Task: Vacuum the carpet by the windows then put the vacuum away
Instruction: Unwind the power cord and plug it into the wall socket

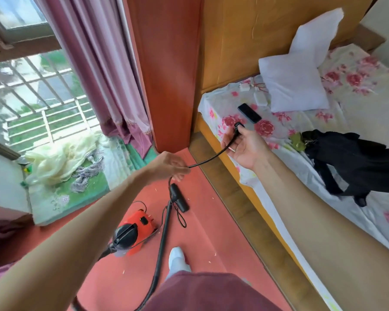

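Your right hand (243,147) fingers pinch the plug end of a thin black power cord (208,160), your left hand (166,164) fingers curl round it, red plastic canister vacuum (133,230) below them.

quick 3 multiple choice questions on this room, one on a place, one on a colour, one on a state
1. Where does the vacuum stand?
A on a chair
B on the red carpet
C on a table

2. What colour is the pillow?
A white
B black
C green

3. What is the right hand doing?
A hanging empty
B pressing the pillow
C holding the plug end of the cord

Answers: B, its orange body sits on the floor carpet; A, it is plain white; C, thumb and fingers pinch the plug while the left hand grips the cord further along.
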Action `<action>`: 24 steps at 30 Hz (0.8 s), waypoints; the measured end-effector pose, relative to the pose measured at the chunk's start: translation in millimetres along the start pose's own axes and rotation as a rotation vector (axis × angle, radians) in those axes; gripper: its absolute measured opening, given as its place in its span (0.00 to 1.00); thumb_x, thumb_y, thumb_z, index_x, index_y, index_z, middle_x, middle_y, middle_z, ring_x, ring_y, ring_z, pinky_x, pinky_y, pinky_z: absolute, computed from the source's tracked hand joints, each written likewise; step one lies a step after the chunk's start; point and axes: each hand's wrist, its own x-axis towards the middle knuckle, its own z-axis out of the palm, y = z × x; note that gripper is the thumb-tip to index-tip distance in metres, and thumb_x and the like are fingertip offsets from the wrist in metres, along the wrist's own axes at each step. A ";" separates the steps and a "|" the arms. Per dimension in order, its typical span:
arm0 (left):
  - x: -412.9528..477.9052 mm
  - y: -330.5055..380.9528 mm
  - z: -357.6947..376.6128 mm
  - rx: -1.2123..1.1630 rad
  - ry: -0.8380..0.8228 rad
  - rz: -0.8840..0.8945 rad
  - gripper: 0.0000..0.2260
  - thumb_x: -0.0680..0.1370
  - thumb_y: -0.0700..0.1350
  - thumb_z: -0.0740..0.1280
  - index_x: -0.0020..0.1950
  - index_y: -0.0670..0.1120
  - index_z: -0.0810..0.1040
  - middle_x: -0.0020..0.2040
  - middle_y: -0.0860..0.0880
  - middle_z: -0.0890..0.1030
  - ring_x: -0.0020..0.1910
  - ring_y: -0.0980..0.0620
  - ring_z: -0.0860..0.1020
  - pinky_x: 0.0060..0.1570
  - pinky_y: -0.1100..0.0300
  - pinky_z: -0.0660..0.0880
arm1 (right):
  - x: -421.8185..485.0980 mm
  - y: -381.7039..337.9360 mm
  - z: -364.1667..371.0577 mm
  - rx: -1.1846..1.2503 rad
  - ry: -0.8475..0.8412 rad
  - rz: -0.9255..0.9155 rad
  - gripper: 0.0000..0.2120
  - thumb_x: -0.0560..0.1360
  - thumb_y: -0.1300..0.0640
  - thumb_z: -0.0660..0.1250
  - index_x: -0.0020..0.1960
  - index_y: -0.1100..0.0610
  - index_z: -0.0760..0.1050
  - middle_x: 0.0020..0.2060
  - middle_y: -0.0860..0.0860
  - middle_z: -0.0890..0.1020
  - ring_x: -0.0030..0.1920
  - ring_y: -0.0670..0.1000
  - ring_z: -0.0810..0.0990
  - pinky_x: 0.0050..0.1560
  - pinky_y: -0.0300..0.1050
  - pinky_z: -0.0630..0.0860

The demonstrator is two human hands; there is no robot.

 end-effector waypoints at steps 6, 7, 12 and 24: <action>53.0 15.9 -24.7 -0.003 -0.032 0.004 0.08 0.78 0.47 0.72 0.41 0.44 0.83 0.36 0.46 0.84 0.33 0.54 0.83 0.34 0.68 0.76 | 41.5 -31.0 18.7 0.030 0.007 -0.008 0.12 0.82 0.53 0.59 0.45 0.58 0.76 0.35 0.51 0.80 0.33 0.49 0.81 0.46 0.45 0.78; 62.4 18.6 -26.8 0.000 -0.038 0.004 0.09 0.77 0.48 0.72 0.40 0.45 0.83 0.36 0.47 0.84 0.34 0.53 0.83 0.35 0.67 0.76 | 48.8 -37.7 19.1 0.043 0.007 -0.008 0.12 0.82 0.53 0.59 0.46 0.58 0.76 0.36 0.51 0.80 0.33 0.49 0.81 0.46 0.46 0.78; 110.3 35.4 -30.6 0.035 -0.030 0.001 0.08 0.77 0.44 0.72 0.41 0.42 0.83 0.37 0.43 0.85 0.33 0.53 0.83 0.34 0.66 0.78 | 87.9 -69.8 11.4 0.027 -0.006 -0.001 0.14 0.83 0.53 0.59 0.45 0.59 0.77 0.36 0.52 0.81 0.37 0.49 0.81 0.47 0.46 0.79; 229.3 92.8 -60.4 0.055 0.259 -0.161 0.07 0.75 0.46 0.74 0.43 0.42 0.85 0.38 0.46 0.86 0.36 0.54 0.85 0.38 0.68 0.79 | 214.6 -180.0 -9.6 -0.022 -0.195 0.122 0.11 0.83 0.55 0.57 0.47 0.57 0.75 0.35 0.51 0.78 0.36 0.49 0.78 0.47 0.45 0.77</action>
